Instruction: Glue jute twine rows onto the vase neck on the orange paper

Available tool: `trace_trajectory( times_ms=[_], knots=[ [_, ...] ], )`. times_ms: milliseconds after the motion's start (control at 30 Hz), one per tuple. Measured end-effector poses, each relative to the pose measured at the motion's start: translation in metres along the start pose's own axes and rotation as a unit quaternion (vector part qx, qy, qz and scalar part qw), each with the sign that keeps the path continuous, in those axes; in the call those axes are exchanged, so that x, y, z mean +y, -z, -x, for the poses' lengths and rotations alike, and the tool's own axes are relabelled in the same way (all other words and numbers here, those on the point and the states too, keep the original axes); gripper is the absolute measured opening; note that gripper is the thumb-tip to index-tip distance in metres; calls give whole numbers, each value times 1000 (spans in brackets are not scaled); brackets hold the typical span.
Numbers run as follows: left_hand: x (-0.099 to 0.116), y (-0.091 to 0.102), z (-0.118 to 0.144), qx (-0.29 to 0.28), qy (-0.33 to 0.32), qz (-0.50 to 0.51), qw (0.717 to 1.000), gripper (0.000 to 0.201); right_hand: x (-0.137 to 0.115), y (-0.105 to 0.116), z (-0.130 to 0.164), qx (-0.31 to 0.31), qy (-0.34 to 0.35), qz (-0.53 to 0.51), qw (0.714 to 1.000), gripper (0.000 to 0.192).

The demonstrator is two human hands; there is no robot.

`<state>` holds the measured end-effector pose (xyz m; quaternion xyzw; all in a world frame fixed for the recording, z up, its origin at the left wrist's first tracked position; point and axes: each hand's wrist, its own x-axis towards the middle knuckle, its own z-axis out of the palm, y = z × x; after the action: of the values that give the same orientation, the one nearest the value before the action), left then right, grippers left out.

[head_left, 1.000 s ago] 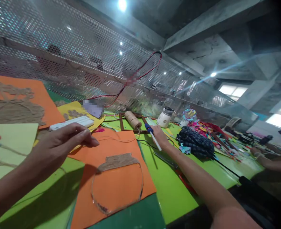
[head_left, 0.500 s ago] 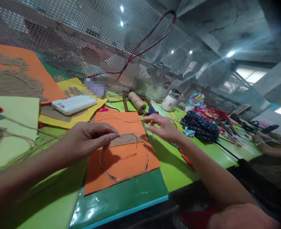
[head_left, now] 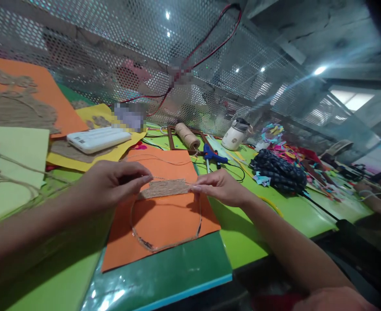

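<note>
Jute twine runs taut between your left hand (head_left: 112,185) and right hand (head_left: 221,190), fingers pinched on each end, stretched along the woven brown jute patch (head_left: 166,188) on the flat orange paper sheet (head_left: 164,216), apparently to line it up.

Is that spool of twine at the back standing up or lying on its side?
Lying on its side. The twine spool rests lengthwise on the green table, one round end facing the camera, beside the blue glue gun.
</note>
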<state>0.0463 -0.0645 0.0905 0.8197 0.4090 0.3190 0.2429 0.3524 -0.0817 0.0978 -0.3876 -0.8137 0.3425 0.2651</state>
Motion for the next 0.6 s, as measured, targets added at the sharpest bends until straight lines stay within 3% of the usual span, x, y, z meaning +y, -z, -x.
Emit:
trace_trajectory(
  times_ms=[133, 300, 400, 600],
  knots=[
    [-16, -13, -1, -38, -34, -95, 994, 35, 13, -2, 3, 36, 91, 162, 982, 34],
    [8, -21, 0, -71, 6, -58, 996, 53, 16, -10, 2, 78, 174, 321, 928, 28],
    [26, -25, -9, -39, 0, -49, 998, 54, 8, -9, 0, 105, 178, 348, 914, 28],
    [47, -33, -32, -4, -23, -63, 998, 30, 3, -12, 3, 138, 178, 363, 904, 36]
  ],
)
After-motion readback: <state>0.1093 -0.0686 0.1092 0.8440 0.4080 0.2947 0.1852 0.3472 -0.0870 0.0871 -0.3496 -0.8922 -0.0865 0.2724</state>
